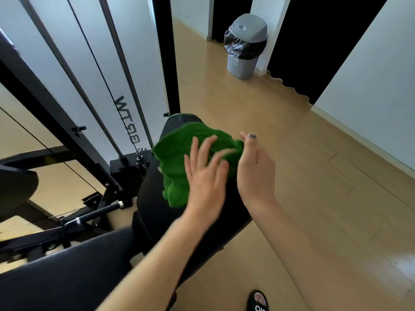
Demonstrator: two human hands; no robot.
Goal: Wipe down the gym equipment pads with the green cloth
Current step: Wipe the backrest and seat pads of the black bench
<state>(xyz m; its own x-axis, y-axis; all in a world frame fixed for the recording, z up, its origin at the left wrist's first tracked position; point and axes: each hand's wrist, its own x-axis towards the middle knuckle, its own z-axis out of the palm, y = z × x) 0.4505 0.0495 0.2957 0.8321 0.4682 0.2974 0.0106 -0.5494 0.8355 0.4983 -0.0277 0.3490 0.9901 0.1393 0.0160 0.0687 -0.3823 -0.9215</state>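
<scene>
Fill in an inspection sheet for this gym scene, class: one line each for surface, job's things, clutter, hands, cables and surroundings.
Surface: black pad of the machine, tilted, partly covered by the cloth.
Job's things: green cloth lies crumpled on the pad; a second black pad sits nearer, bottom left.
Clutter: nothing seen on the pads besides the cloth.
Hands: left hand flat on the cloth, fingers spread, blurred; right hand open at the cloth's right edge, whether it touches is unclear.
Cables: one black machine cable runs down to the weight stack.
Surroundings: wooden floor, grey lidded bin with a black liner, white walls, one sandalled foot.
</scene>
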